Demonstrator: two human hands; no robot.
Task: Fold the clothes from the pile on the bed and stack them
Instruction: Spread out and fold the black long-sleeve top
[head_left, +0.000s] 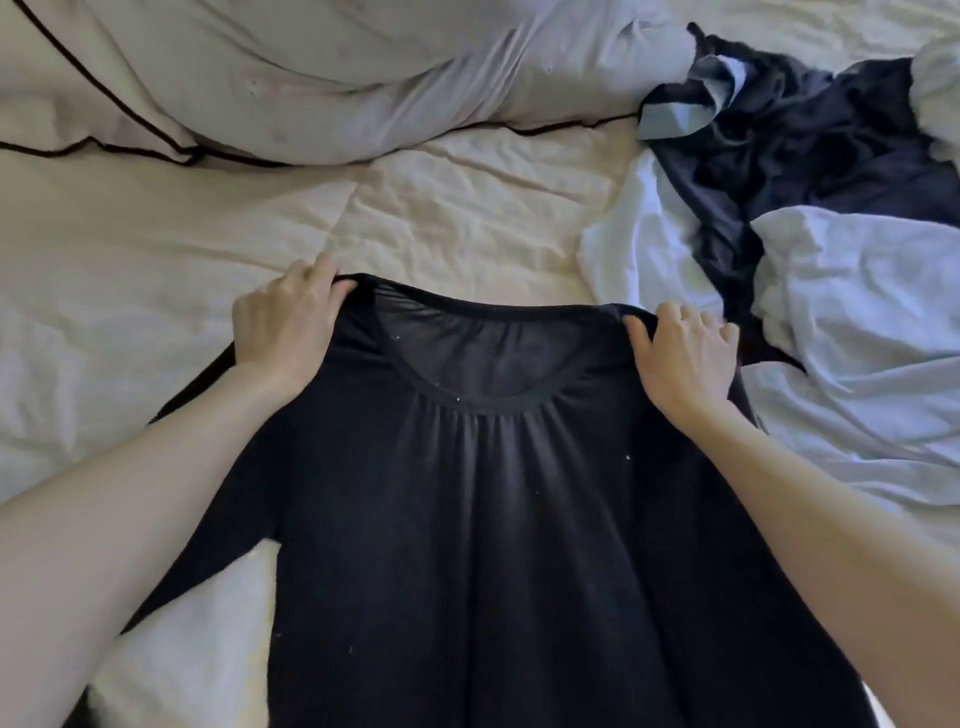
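Head view. Cream bedding (467, 218), creased, fills the frame; pillows (291, 78) with dark piping are seen along the far edge. At the right, a pile of unfolded clothes (810, 171) is noted, dark and white pieces tangled together, well apart from the working area. No finished stack is visible.

A black top (467, 519) is spread front-up on the bedding, neckline (483, 410) toward the pillows, hem running out of frame at the bottom. One sleeve (208, 384) is angled out to the left.

Each shoulder is gripped: the left hand (283, 325) is curled over the left shoulder seam, the right hand (683, 353) is clamped on the right one, thumb tucked at the neckline edge. The hands are held wide apart, probably so the cloth is kept taut and square before folding.

Judgement: garment is being laid flat and aligned; folding of this piece is not yet begun, and the pile remains to be worked.
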